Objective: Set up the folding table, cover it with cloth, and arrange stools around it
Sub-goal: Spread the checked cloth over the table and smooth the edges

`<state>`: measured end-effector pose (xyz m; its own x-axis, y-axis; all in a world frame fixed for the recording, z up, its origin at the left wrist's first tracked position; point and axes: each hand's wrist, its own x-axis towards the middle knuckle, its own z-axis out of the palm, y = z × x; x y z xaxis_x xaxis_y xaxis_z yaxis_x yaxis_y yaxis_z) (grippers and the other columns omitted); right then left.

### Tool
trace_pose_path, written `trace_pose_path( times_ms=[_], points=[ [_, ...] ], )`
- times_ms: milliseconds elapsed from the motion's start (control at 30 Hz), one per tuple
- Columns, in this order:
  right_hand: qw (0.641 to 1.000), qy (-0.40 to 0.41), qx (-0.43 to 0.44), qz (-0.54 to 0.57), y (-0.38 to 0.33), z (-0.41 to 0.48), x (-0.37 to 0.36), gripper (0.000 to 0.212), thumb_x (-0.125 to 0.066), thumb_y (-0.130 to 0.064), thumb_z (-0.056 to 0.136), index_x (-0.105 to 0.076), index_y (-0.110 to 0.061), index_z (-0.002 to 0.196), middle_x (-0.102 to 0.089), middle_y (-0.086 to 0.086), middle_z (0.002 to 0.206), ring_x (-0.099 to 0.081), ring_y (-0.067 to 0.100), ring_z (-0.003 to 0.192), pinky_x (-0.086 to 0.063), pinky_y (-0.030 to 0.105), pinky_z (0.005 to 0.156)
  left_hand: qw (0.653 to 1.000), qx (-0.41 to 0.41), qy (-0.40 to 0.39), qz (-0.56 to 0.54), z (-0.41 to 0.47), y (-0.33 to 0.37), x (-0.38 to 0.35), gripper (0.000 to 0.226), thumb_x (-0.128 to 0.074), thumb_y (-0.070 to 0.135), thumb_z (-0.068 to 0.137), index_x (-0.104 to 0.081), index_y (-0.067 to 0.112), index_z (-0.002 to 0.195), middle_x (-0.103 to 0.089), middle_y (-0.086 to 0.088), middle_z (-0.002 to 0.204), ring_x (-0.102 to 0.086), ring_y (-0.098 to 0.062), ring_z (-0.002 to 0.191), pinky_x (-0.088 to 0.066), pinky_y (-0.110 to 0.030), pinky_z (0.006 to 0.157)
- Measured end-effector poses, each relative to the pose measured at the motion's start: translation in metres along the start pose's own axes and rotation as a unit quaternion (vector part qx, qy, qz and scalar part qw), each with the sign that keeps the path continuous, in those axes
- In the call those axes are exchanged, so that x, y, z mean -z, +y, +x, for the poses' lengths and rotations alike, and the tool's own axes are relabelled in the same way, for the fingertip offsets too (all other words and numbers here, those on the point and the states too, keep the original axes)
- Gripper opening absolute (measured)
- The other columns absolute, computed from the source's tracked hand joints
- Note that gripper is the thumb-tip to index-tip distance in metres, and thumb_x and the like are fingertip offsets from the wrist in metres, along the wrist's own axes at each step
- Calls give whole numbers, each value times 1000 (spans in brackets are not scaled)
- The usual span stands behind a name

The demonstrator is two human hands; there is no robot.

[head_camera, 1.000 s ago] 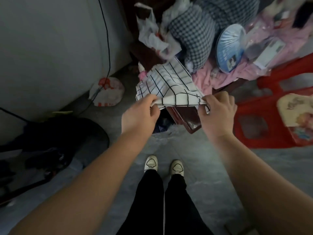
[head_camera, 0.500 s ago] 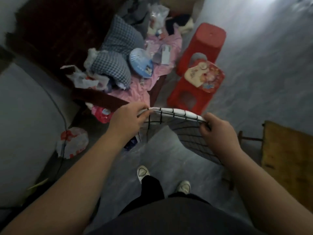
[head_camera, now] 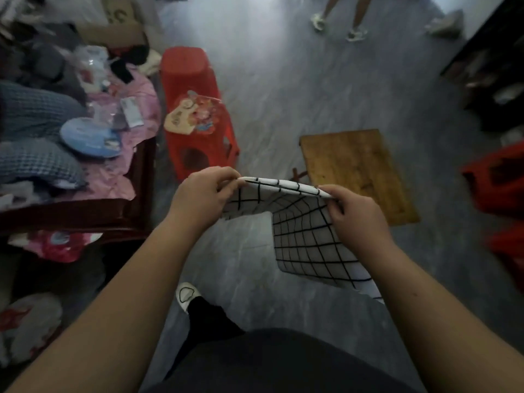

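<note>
The grey floor [head_camera: 283, 95] carries the folding table [head_camera: 354, 165] right of centre, its wooden top facing up and a bit of leg frame showing at the near left corner. Two red stools [head_camera: 198, 154] stand left of it, well apart from it. The white cloth [head_camera: 306, 245] with black grid lines hangs in the air in front of the table's near edge. Both arms reach forward. The left hand [head_camera: 201, 197] and right hand [head_camera: 354, 217] each pinch the cloth's top edge between thumb and curled fingers, stretching it level between them.
</note>
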<state>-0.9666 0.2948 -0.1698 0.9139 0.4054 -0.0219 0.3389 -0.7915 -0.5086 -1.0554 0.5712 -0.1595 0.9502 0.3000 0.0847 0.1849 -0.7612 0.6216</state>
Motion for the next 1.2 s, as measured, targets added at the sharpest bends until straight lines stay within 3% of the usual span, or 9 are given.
trace_pose_path(
  times_ms=[233,367,467,533,700,767,967,1067,1200],
  points=[
    [986,87,-137,26,156,-83,111,26,-50,-31,98,-64,-42,117,-64,-10,69,-61,18,66,-48,35,59,994,-82,-60,-32,12,170,-124,18,-61,46,92,-71,30,89,-71,5,88,-65,-20,85,-52,-39,74],
    [977,84,-189,61,227,-99,150,21,-52,-28,98,-69,-40,103,-62,-14,67,-57,6,63,-37,29,54,985,-106,-124,-51,36,236,-179,13,-65,41,92,-70,32,84,-66,15,77,-62,-7,75,-47,-28,69],
    [969,79,-219,84,276,-94,172,20,-52,-26,98,-69,-36,96,-67,-13,75,-60,4,71,-46,32,61,975,-102,-174,-87,62,277,-216,16,-70,36,90,-65,39,74,-65,20,71,-60,5,71,-39,-13,63],
    [963,82,-235,101,306,-82,182,20,-53,-25,98,-70,-33,94,-68,-13,78,-61,2,76,-47,31,65,970,-101,-195,-102,81,298,-242,21,-71,34,88,-63,42,70,-65,23,68,-59,8,71,-36,-9,61],
    [956,66,-259,122,371,-27,210,19,-56,-24,97,-72,-30,89,-68,-12,75,-61,4,76,-43,28,63,960,-82,-231,-138,142,337,-297,18,-71,34,89,-67,40,72,-65,25,65,-59,5,62,-41,-21,59],
    [957,60,-256,124,392,-1,225,18,-56,-25,97,-72,-30,90,-69,-11,77,-62,5,78,-45,28,66,959,-71,-231,-150,168,355,-311,14,-70,35,89,-70,36,75,-67,21,69,-61,3,67,-43,-22,62],
    [958,79,-232,152,447,70,264,16,-58,-24,97,-73,-25,89,-71,-9,80,-64,9,81,-46,30,71,960,-46,-211,-175,222,399,-338,8,-75,34,85,-68,37,84,-71,14,83,-64,0,80,-44,-11,67],
    [953,73,-220,195,472,104,276,17,-60,-18,97,-74,-23,91,-74,-6,85,-66,10,84,-49,31,76,965,-44,-226,-129,236,402,-351,29,-83,30,76,-64,38,97,-68,17,94,-61,8,89,-39,-3,71],
    [937,48,-210,275,501,148,293,16,-59,-14,99,-73,-20,94,-72,-7,88,-63,1,83,-46,7,66,971,-10,-224,-85,248,408,-365,38,-79,17,79,-60,40,103,-66,19,97,-61,7,90,-42,-6,72]
  ],
)
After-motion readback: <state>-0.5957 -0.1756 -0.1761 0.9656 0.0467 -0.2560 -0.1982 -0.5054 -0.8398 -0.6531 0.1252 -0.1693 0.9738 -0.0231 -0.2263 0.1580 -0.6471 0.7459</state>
